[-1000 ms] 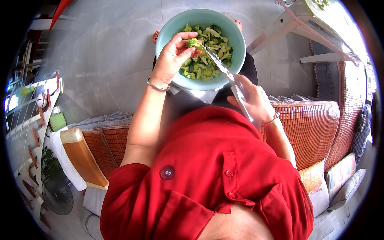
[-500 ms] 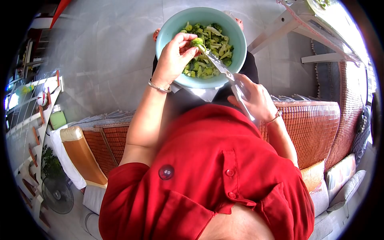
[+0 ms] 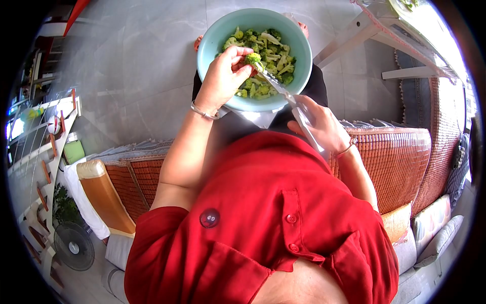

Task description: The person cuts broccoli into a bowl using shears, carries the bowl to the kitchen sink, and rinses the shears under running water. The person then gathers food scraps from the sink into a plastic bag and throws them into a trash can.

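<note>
Over the pale green bowl [image 3: 212,38], her left hand [image 3: 223,76] pinches a broccoli floret [image 3: 252,59] while her right hand [image 3: 319,124] grips the knife [image 3: 283,91], blade slanting up-left into it.

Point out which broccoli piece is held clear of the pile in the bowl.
The broccoli floret pinched in the left hand, with the knife tip against it; the other pieces lie loose in the bowl.

text: none legible | labels/brands: none legible | numbers/signs: none legible | checked: bowl [image 3: 212,35] at 12 o'clock, knife [image 3: 283,91] at 1 o'clock, red shirt [image 3: 263,213] at 6 o'clock — no print seen
</note>
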